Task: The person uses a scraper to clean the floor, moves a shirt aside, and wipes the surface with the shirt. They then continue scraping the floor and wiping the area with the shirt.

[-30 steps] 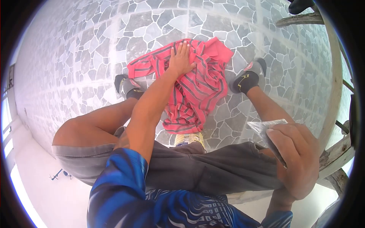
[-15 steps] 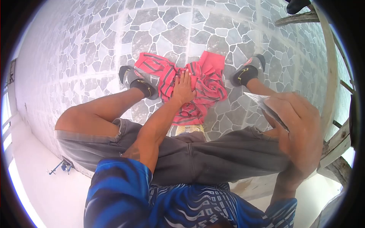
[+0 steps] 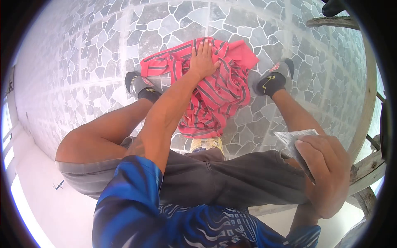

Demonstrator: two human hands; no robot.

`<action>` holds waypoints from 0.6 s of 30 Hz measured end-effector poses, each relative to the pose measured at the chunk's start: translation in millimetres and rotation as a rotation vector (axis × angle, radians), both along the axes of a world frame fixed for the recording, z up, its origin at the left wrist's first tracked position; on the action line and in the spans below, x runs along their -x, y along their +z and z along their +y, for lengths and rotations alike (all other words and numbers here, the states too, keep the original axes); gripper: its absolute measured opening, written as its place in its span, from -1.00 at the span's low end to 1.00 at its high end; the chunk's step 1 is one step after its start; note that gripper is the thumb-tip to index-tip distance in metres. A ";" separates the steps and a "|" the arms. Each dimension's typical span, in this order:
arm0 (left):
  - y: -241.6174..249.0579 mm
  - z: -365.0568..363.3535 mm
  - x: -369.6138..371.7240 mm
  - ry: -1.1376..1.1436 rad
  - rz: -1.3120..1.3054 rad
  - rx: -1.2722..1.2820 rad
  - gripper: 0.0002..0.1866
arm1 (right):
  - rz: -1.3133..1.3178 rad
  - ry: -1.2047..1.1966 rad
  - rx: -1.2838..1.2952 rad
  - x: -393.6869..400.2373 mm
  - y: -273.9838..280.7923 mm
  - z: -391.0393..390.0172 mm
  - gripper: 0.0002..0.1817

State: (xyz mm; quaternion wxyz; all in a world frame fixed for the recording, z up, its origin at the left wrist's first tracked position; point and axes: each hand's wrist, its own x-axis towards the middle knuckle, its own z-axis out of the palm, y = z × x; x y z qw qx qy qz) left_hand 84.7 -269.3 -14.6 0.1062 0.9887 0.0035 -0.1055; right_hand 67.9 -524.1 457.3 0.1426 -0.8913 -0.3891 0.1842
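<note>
Left hand [image 3: 203,63] on crumpled striped cloth [image 3: 221,97]; right hand [image 3: 326,165] gripping flat silvery tool [image 3: 292,139].

Matt cloth garment [image 3: 225,93]; wooden beam [image 3: 367,170]

Your right hand [image 3: 327,165] hides part of the silvery piece [image 3: 290,139] | your shorts [image 3: 248,182] partly cover the yellow container [image 3: 208,144] | dark object [image 3: 332,7] cut off by top edge
</note>
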 end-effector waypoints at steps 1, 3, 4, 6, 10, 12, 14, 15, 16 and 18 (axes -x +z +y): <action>3.8 11.7 -30.1 -0.029 0.039 -0.066 0.00 | 0.007 0.005 -0.013 -2.1 0.2 0.0 -0.58; 5.5 33.1 -91.0 -0.061 0.079 -0.146 0.01 | 0.025 0.014 -0.007 -9.3 -1.8 -1.6 -0.57; 3.1 43.6 -117.6 -0.069 0.086 -0.163 0.01 | 0.029 0.008 0.008 -12.5 -2.9 -2.1 -0.56; -5.7 50.1 -144.5 -0.059 0.059 -0.183 0.01 | 0.017 -0.005 0.036 -17.9 -4.5 -3.7 -0.54; -15.9 43.0 -127.9 -0.003 -0.071 -0.142 0.00 | -0.018 -0.049 0.053 -17.9 -6.8 -5.9 -0.55; -15.1 31.2 -71.5 -0.014 -0.112 -0.183 -0.01 | -0.014 -0.063 0.021 -16.2 -3.6 -0.2 -0.57; -0.7 12.6 -1.0 -0.077 -0.020 -0.152 -0.03 | -0.030 -0.068 -0.011 -13.7 0.1 4.8 -0.60; 8.8 5.6 33.5 -0.101 0.055 -0.165 -0.04 | -0.046 -0.061 -0.015 -11.2 2.3 6.4 -0.60; 17.4 -3.9 67.4 -0.127 0.134 -0.173 -0.05 | -0.061 -0.054 -0.018 -8.8 4.3 8.1 -0.61; 29.0 -16.3 124.8 -0.132 0.165 -0.105 -0.06 | -0.083 -0.020 -0.015 -4.0 6.2 10.9 -0.61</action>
